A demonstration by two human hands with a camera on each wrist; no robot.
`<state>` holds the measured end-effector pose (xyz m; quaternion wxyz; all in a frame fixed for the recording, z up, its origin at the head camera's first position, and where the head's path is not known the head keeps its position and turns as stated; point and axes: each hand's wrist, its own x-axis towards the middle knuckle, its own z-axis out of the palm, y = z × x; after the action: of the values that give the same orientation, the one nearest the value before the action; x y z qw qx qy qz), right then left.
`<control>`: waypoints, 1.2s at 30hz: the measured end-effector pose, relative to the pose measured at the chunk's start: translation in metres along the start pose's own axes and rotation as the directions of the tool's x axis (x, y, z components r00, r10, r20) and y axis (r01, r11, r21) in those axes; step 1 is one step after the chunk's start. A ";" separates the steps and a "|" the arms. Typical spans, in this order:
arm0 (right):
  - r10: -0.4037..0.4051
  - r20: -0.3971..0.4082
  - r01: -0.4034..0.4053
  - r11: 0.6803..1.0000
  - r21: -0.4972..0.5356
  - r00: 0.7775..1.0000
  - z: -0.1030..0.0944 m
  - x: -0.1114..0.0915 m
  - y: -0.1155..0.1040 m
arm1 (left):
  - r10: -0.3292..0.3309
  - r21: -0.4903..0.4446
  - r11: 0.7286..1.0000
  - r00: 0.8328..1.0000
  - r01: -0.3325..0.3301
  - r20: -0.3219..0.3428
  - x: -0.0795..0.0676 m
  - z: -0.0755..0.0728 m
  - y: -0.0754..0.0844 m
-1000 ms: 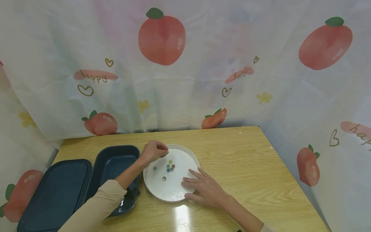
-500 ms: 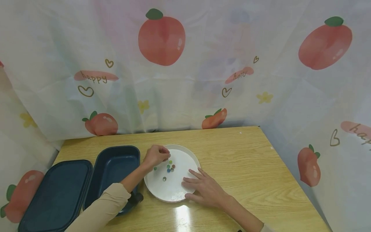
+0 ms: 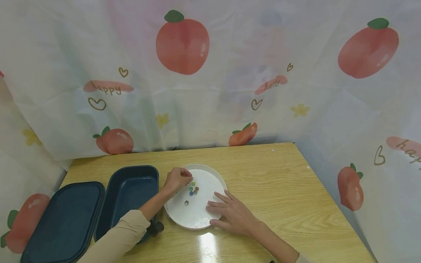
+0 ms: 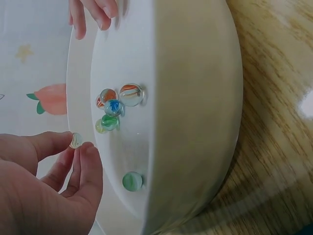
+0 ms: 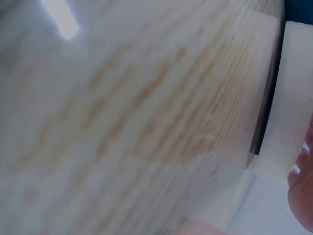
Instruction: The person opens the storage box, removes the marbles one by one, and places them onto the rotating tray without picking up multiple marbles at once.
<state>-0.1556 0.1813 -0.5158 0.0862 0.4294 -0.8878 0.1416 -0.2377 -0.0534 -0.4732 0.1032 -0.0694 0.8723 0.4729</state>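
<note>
A round white tray [image 3: 197, 217] with a raised rim lies on the table, several glass marbles on it. In the left wrist view my left hand [image 4: 54, 186] pinches a clear marble [image 4: 76, 141] with a pale swirl between thumb and fingertips, above the tray's far left part. Close by is a cluster with a blue marble [image 4: 114, 107], a green marble [image 4: 110, 122] and a larger orange-striped marble [image 4: 131, 94]. Another green marble [image 4: 132, 181] lies apart. My right hand [image 3: 234, 212] rests at the tray's right rim, fingers spread and reaching inward.
Left of the tray stands a deep dark-blue bin [image 3: 128, 186]. Beside it, farther left, lies a flat dark-blue lid or tray [image 3: 65, 219]. The wooden table [image 3: 279, 190] meets a fruit-printed curtain [image 3: 204, 106] at the back and sides.
My left hand has moved slightly down and right, nearer the marble cluster, fingers still together. The right hand and the tray have stayed in place.
</note>
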 end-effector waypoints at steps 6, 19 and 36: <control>-0.003 0.001 0.003 1.000 -0.008 1.000 0.000 0.000 0.000 | 0.031 0.010 0.999 0.999 -0.030 -0.030 0.002 0.003 -0.004; -0.020 -0.005 0.020 1.000 -0.015 1.000 0.001 0.000 0.001 | 0.055 0.072 0.996 0.997 -0.052 -0.054 0.004 0.008 -0.008; -0.016 0.004 0.016 1.000 -0.007 1.000 -0.001 0.001 0.000 | 0.056 0.105 0.993 0.997 -0.050 -0.057 0.004 0.010 -0.011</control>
<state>-0.1560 0.1812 -0.5142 0.0871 0.4364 -0.8850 0.1368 -0.2384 -0.0508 -0.4881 0.0679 -0.0550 0.8999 0.4272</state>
